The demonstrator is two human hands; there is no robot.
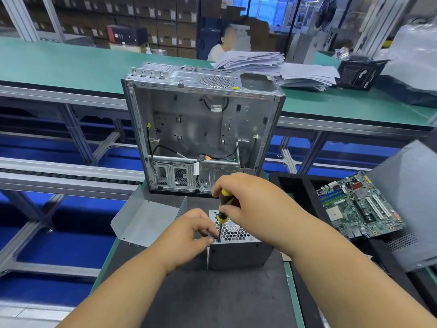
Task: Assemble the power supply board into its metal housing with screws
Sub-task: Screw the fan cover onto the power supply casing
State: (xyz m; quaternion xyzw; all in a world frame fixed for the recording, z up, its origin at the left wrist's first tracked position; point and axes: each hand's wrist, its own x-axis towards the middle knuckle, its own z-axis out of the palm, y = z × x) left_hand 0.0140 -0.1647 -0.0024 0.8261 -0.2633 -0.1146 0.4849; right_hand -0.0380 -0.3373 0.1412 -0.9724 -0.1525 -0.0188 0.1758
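Two bare forearms reach over a dark mat on the counter [292,292] to a power supply housing [238,253].

Bent metal cover [144,221] lies at left; the left hand [189,230] pinches at the housing's top corner beside the screwdriver [222,213] tip, the right hand [248,197] grips its yellow-black handle upright. Behind stands an open computer case [201,129]; a motherboard [359,207] lies right. Green conveyor benches, paper stacks [279,67] and boxed shelving fill the factory room.
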